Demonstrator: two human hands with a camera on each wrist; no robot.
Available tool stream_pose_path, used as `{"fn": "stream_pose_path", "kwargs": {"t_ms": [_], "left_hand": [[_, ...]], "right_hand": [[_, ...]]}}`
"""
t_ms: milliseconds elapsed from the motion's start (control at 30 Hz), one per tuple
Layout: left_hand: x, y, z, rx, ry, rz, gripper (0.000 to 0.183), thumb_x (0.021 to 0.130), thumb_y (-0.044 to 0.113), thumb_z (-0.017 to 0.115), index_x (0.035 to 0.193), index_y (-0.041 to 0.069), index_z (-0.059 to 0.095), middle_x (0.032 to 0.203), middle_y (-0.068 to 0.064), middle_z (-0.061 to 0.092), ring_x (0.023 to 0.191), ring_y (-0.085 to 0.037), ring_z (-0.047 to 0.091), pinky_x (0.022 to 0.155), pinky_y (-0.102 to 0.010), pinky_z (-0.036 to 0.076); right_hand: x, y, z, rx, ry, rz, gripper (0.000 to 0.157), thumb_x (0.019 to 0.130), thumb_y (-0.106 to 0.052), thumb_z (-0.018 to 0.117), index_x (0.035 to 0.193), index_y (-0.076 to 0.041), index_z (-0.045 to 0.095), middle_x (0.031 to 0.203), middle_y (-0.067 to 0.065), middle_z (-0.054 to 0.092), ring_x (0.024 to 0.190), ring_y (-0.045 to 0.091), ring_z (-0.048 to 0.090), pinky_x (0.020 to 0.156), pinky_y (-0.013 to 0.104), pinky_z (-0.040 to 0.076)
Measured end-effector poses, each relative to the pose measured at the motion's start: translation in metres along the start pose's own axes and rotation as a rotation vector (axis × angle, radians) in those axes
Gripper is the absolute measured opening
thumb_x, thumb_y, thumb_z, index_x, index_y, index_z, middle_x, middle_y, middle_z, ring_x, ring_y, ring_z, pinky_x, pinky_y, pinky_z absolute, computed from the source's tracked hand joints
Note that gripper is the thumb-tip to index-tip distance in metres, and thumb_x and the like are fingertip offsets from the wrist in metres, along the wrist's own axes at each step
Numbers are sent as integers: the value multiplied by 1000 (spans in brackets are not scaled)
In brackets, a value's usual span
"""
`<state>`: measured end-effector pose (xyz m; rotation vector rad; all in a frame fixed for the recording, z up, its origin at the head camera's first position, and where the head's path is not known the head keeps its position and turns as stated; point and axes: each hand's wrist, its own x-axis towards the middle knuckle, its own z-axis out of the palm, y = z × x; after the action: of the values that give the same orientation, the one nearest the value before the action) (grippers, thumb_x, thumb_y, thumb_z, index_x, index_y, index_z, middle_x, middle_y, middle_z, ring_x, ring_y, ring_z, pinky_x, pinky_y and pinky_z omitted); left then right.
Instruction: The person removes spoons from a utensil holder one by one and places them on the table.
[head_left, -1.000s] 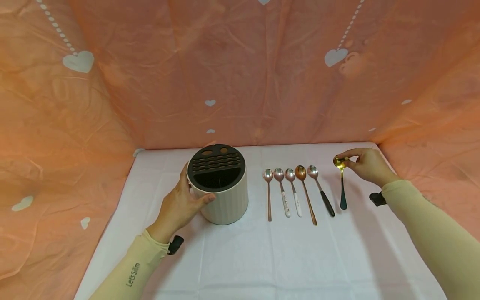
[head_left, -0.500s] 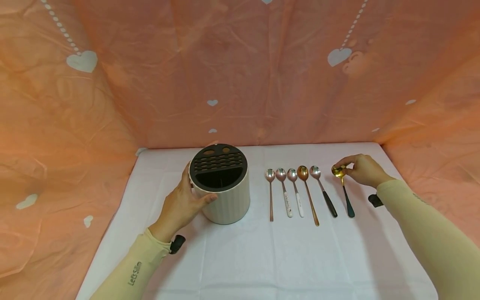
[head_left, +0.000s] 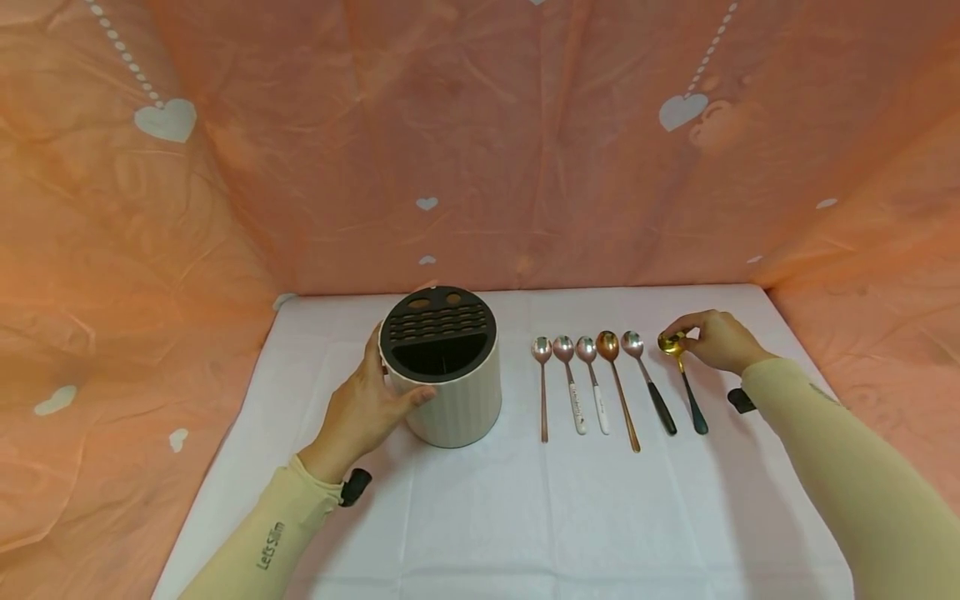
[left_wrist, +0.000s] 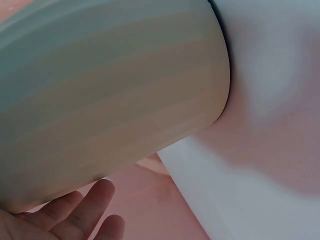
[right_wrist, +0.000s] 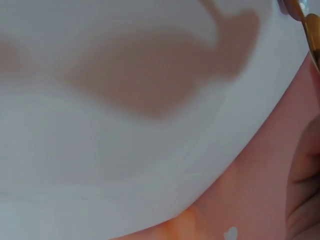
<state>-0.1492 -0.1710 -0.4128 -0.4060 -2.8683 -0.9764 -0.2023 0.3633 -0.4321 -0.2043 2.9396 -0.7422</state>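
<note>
My left hand (head_left: 362, 408) grips the left side of a cream ribbed utensil holder (head_left: 457, 417) with a black slotted lid (head_left: 438, 333), the thumb across its front. In the left wrist view, the fingers (left_wrist: 102, 197) lie along the holder's wall. My right hand (head_left: 723, 342) pinches the bowl of a gold spoon (head_left: 670, 343) with a dark green handle, at the right end of a row of spoons. A black-handled spoon (head_left: 651, 385) lies just left of it. Only the edge of the gold spoon (right_wrist: 313, 37) shows in the right wrist view.
Left of the black-handled spoon, a copper spoon (head_left: 617, 379), two spoons with white handles (head_left: 600, 408) and a slim pinkish spoon (head_left: 543, 392) lie side by side. A white cloth (head_left: 480, 525) covers the table; orange-pink sheets (head_left: 480, 150) with hearts hang around it.
My right hand has lowered and moved left with the gold spoon, bringing it nearer the row, its handle now slanting right. The left hand keeps its grip on the utensil holder.
</note>
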Motion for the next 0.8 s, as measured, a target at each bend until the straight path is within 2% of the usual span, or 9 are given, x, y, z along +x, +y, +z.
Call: {"fn": "stream_pose_path", "kwargs": {"t_ms": [367,633,800], "left_hand": [[0,-1,0,-3,7,-3,116,80,64,74,160,25,-1,133,-23,57,113,-38,61,77,-60,48],[0,-1,0,-13,13,5,116,79,62,75,160,26,0,136,-23,56,114,-37,61,77,-59,48],[0,0,0,-13,14,2,115,80,61,75,160,27,1,135,-22,57,113,-36,62,77,-59,48]], "right_hand": [[10,10,14,-6,2,25,25,93,0,61,107,-12,77,116,18,68,117,43,54,100,66,34],[11,13,21,10,-31,83,37,88,5,52,109,-13,76,123,22,64,122,46,49,100,68,32],[10,13,24,21,-41,95,38,87,6,50,110,-12,75,124,23,63,123,47,48,101,69,31]]}}
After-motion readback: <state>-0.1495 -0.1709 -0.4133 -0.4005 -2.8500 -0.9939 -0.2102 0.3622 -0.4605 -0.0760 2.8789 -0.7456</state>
